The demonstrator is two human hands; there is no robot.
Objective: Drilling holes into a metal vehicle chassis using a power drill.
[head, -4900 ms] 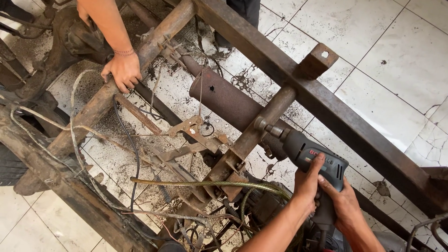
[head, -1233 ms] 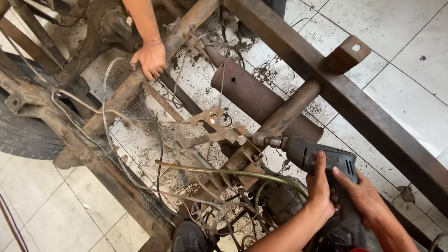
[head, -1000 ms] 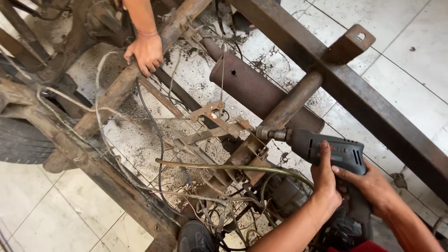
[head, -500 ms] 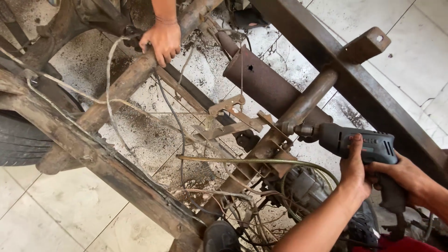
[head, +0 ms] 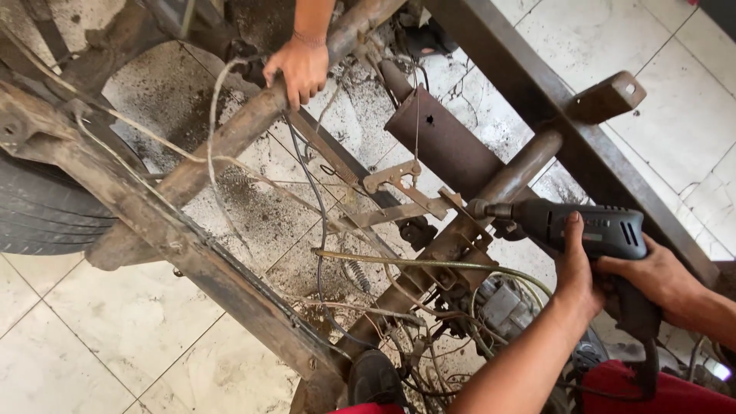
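My right hand (head: 652, 272) gripping drill (head: 590, 230), left hand (head: 575, 268) steadying its body, bit against rusty frame (head: 452, 245) (another person's hand (head: 299, 69) on a bar (head: 230, 138)).

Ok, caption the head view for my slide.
Both hands, left hand and right hand, press a dark electric drill into a rusty metal frame.

Rust-brown frame (head: 230, 146) over white tiled floor (head: 84, 337)

A dark grey-green drill (head: 590, 230) is seen — a black tyre (head: 38, 207), a rusty brown cylinder (head: 445, 142) and red cloth (head: 636, 391) are shown too.
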